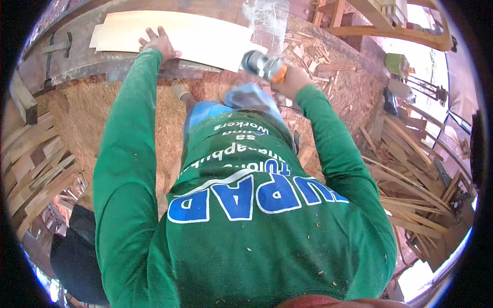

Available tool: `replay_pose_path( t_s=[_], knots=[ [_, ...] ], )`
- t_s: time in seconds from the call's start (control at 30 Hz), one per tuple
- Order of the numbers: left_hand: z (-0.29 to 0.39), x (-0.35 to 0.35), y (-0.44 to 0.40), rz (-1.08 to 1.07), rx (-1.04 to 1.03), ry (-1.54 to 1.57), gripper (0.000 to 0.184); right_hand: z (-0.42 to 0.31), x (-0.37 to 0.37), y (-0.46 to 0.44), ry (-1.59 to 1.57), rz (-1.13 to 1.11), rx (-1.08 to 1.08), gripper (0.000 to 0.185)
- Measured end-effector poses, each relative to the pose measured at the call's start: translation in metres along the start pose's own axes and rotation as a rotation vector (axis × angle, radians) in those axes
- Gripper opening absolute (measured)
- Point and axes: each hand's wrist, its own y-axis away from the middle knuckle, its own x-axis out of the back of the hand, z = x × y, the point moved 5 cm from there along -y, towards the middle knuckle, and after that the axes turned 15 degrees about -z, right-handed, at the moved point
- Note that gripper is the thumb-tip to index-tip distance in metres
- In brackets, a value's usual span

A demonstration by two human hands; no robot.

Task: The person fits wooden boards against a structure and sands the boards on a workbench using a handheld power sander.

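A pale, flat wooden board (pixel 205 36) lies on the workbench (pixel 118 69), with the edge of another piece showing under its left end. My left hand (pixel 158 45) rests on the board's near edge, fingers spread. My right hand (pixel 292 81) is wrapped round the orange and grey body of a power tool (pixel 263 65). The tool's round head is beside the board's right end; motion blurs it, and whether it touches the board I cannot tell. A clear plastic sheet (pixel 268 23) lies just beyond that end.
Wood scraps and shavings (pixel 313 54) lie to the right of the board. Stacked timber (pixel 41 164) stands at the left, and long loose strips (pixel 411 179) are piled at the right. A wooden frame (pixel 385 33) is at the upper right. My feet are on a dusty floor.
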Motion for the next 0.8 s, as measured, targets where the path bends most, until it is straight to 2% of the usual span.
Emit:
replay_pose_path(
  t_s=[0.1, 0.13, 0.27, 0.4, 0.53, 0.63, 0.67, 0.77, 0.8],
  knots=[
    [0.000, -0.001, 0.000, 0.001, 0.001, -0.007, 0.125, 0.004, -0.024, 0.008, 0.091, -0.091, -0.084, 0.048],
    [0.002, -0.003, 0.001, -0.012, 0.005, -0.012, 0.125, 0.016, -0.020, 0.005, -0.068, 0.058, -0.122, 0.048],
    [-0.001, -0.001, -0.003, -0.023, 0.012, -0.030, 0.126, 0.064, 0.003, -0.014, -0.201, 0.061, -0.018, 0.054],
    [0.002, -0.003, -0.006, -0.019, 0.028, -0.063, 0.125, 0.030, -0.010, -0.009, -0.032, 0.120, -0.015, 0.056],
    [0.003, -0.003, -0.003, -0.030, 0.016, -0.035, 0.125, 0.035, 0.009, -0.008, -0.209, 0.068, -0.072, 0.058],
    [0.004, 0.002, -0.002, -0.036, 0.003, -0.020, 0.124, 0.041, 0.007, -0.026, -0.166, 0.123, -0.133, 0.056],
    [0.004, 0.002, -0.002, -0.020, -0.009, -0.017, 0.124, 0.047, -0.004, -0.039, -0.117, 0.160, -0.073, 0.053],
    [0.003, 0.005, 0.000, 0.002, -0.024, -0.004, 0.123, 0.029, 0.011, -0.033, -0.084, 0.100, -0.075, 0.053],
    [0.003, 0.002, 0.001, -0.001, -0.027, 0.007, 0.123, 0.037, 0.017, -0.032, -0.165, 0.137, -0.061, 0.052]
  ],
)
